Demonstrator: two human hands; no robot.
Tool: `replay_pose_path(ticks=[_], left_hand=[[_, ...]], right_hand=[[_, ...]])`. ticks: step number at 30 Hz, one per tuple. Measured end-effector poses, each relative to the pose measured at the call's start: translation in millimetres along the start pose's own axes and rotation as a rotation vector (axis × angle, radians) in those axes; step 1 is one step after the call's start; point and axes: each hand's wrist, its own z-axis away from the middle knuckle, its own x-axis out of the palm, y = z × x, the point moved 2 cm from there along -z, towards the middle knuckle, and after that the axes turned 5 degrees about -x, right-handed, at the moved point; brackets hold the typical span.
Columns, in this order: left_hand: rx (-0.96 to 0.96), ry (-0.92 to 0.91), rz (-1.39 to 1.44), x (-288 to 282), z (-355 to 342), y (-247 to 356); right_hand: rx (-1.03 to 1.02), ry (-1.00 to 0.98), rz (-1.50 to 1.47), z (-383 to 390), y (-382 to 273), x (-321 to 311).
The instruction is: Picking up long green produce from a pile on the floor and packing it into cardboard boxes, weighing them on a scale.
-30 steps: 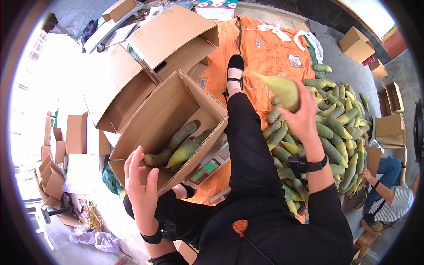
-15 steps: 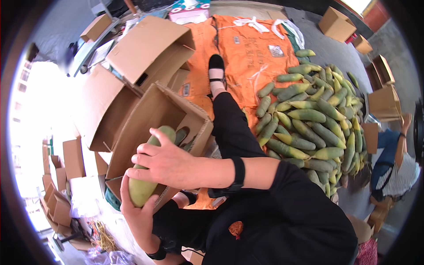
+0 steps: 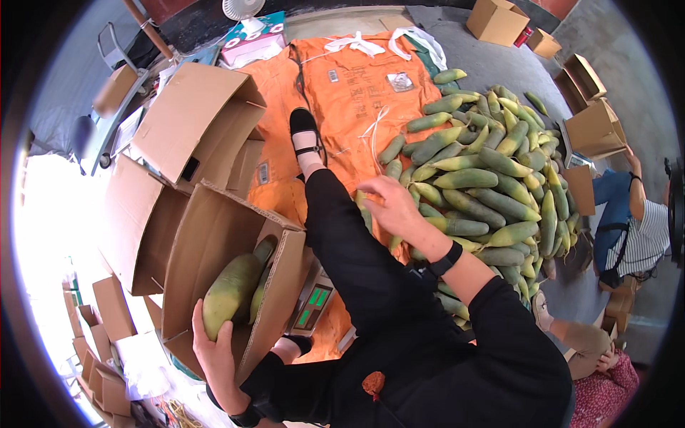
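My left hand [image 3: 214, 353] grips the lower end of a large green radish [image 3: 230, 292], which lies in an open cardboard box [image 3: 275, 321] in front of me on the left. Beside it in the box, other radishes partly show behind the near one. My right hand [image 3: 391, 203] is over the left edge of a big heap of green radishes [image 3: 471, 207], its fingers stretched out and apart. Just below those fingers a radish [image 3: 364, 212] shows in part; whether they touch it cannot be told.
A scale with a lit green display [image 3: 312, 307] sits by the box. More cardboard boxes [image 3: 189, 121] stand behind it. An orange sheet [image 3: 335, 71] covers the floor under my foot. A fan [image 3: 244, 11] is at the back. On the right, a person in a striped top [image 3: 646, 239] bends over boxes.
My right hand has left the radish in the box and moved right to the heap. The held radish has gone lower into the box, my left hand still on it. The view has shifted right.
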Motion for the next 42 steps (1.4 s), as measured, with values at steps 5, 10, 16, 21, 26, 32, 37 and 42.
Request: replay_pose_path(ticks=[5,10,16,21,26,32,37,42], left_hand=[[-0.118,0.100,0.003,-3.4,0.6,-4.4],[-0.084,0.095,0.050,-2.7,18.9,-3.8],[-0.051,0.171,0.024,7.2,30.7,-8.1],[-0.015,0.275,0.052,13.3,33.2,19.0],[0.007,0.198,-0.024,16.1,30.9,24.4],[-0.012,0.216,-0.006,17.3,31.2,24.8],[0.043,0.222,-0.030,18.2,30.6,26.0],[0.050,0.245,-0.055,14.3,31.2,23.8]], right_hand=[[0.499,-0.178,0.185,74.9,136.8,-15.6],[0.744,-0.146,0.253,125.3,194.4,-22.1],[0.989,-0.080,0.212,131.4,232.0,-5.0],[1.099,0.057,0.004,118.4,244.4,22.2],[1.118,0.188,-0.024,116.2,266.7,34.5],[1.240,0.093,0.159,100.9,243.0,43.7],[1.195,0.133,0.077,109.3,236.9,42.9],[1.000,0.149,-0.081,124.8,216.7,46.4]])
